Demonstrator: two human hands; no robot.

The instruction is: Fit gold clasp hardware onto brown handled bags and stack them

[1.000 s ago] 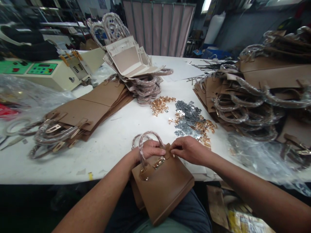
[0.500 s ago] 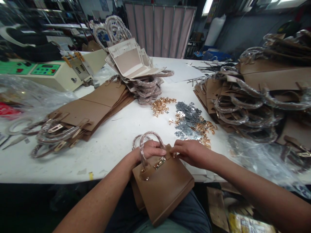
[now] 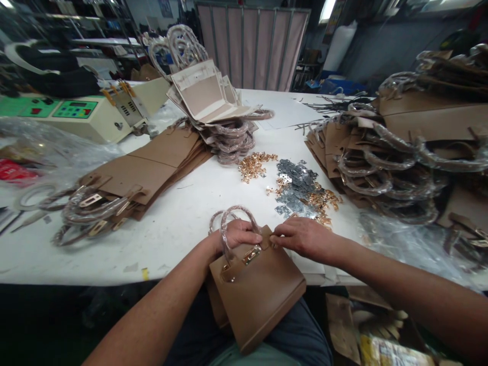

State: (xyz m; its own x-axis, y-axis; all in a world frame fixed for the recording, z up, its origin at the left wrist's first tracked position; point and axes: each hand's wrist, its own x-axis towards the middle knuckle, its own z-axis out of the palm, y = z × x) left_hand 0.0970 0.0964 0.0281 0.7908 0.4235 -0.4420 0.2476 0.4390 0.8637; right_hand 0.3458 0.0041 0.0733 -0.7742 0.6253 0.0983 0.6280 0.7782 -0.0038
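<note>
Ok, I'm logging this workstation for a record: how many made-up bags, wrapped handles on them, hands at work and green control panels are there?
Brown bag: 1
Wrapped handles on it: 2
Hands gripping its top edge: 2 (left hand, right hand)
Green control panels on the cream machine: 2
Total: 7

Handbag (image 3: 256,292) before table (image 3: 183,218), clasps (image 3: 254,165) behind.
</note>
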